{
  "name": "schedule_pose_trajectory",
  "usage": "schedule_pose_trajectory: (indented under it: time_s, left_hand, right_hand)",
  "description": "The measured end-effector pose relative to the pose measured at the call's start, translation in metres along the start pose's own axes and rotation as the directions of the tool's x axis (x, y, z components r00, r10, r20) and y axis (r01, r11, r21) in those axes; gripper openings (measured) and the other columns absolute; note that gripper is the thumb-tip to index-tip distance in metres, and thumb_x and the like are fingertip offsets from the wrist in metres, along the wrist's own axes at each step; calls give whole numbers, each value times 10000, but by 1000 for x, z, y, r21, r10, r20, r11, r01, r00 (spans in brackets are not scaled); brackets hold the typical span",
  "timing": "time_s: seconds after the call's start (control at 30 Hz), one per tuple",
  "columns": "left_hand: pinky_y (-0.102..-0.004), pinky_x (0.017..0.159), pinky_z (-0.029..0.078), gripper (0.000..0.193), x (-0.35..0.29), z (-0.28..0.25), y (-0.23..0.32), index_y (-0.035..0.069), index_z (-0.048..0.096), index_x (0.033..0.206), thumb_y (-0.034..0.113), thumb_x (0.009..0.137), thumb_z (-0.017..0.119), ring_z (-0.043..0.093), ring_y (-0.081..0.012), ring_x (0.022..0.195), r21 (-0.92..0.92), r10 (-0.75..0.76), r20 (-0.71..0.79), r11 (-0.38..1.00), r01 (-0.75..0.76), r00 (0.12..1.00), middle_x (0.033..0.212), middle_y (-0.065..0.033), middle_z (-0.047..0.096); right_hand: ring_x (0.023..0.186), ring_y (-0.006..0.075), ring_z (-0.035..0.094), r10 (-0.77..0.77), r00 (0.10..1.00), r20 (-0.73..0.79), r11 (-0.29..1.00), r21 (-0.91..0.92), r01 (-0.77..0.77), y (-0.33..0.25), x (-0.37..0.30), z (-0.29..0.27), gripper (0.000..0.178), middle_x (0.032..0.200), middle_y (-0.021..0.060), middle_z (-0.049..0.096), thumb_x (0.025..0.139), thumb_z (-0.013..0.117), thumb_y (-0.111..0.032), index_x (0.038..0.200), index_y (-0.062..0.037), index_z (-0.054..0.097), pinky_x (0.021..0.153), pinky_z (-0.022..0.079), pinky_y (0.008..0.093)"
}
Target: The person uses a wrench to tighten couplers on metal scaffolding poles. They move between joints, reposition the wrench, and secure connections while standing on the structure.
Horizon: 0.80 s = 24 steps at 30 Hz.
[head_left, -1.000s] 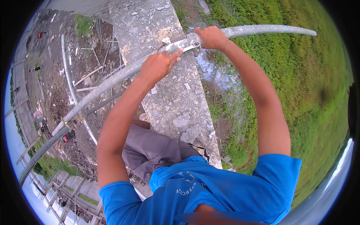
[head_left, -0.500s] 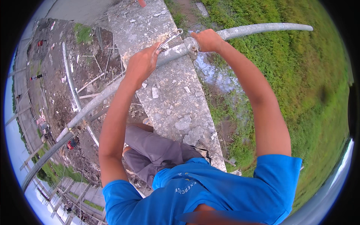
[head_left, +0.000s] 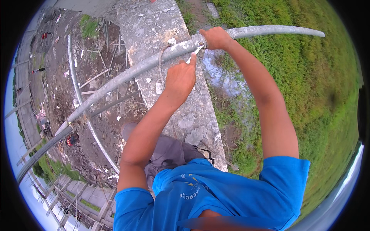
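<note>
A long grey metal scaffold pipe [head_left: 127, 74] crosses above the concrete ledge, with a coupler clamp [head_left: 197, 38] around it. My left hand [head_left: 180, 81] is closed on a silver wrench [head_left: 197, 50], index finger stretched along its shank. The wrench's ring end sits at the near side of the clamp, over its bolt as far as I can see. Right beside the clamp, my right hand [head_left: 216, 38] is wrapped over the pipe; its fingertips on the far side are partly hidden.
Beneath the pipe runs a rough concrete ledge [head_left: 189, 104] with loose chips. Grass [head_left: 277, 77] and a puddle [head_left: 223, 77] lie far below on the right. On the left are other poles [head_left: 73, 73], debris and a building frame. A looped cord [head_left: 161, 61] hangs by the pipe.
My left hand has moved right and nearer to me along the pipe, bringing the wrench from above the pipe to the clamp's near side. My right hand stays by the clamp.
</note>
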<state>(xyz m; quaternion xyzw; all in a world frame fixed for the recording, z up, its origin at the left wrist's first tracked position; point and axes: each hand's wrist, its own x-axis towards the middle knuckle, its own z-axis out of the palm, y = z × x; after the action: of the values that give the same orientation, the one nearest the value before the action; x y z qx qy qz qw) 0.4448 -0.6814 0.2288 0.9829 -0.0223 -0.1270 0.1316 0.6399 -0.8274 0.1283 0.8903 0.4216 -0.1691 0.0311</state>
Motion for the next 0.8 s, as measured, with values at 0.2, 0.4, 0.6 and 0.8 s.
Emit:
schedule_pose_trajectory:
  time_s: [0.2, 0.4, 0.6, 0.8]
  left_hand:
    - [-516, 672, 553, 477, -4, 15, -19, 112, 551, 1469, 133, 993, 536, 689, -412, 737, -37, 56, -41, 998, -58, 998, 878, -232, 688]
    - [-494, 651, 558, 497, 19, 12, -76, 303, 507, 1506, 231, 1019, 573, 695, -360, 727, 21, 233, 5, 972, -234, 972, 899, -163, 698]
    - [-446, 667, 583, 573, 76, 2, -137, 435, 506, 1482, 169, 985, 609, 695, -315, 726, 97, 458, 90, 880, -466, 884, 904, -95, 705]
    - [-468, 786, 580, 485, 37, 1, -133, 344, 562, 1456, 141, 1016, 578, 709, -343, 917, -227, 239, -158, 935, -271, 958, 1112, -110, 735]
  right_hand:
    - [891, 359, 735, -3, 1000, -3, 1000, 5, 3, -1, 0, 2, 504, 927, 166, 749, 785, 742, -219, 1241, -71, 587, 782, 582, 474]
    - [843, 353, 737, -2, 999, -54, 1000, 19, 3, 4, 4, 10, 508, 869, 160, 745, 787, 730, -210, 1254, -65, 592, 731, 585, 467]
    - [813, 354, 736, -14, 999, -48, 999, 28, 16, 8, 2, 7, 502, 834, 148, 743, 797, 687, -162, 1280, -57, 596, 708, 585, 468]
    - [846, 344, 735, -9, 1000, 6, 1000, -14, 9, -1, -3, 4, 518, 892, 154, 747, 814, 693, -187, 1306, -62, 589, 751, 586, 461]
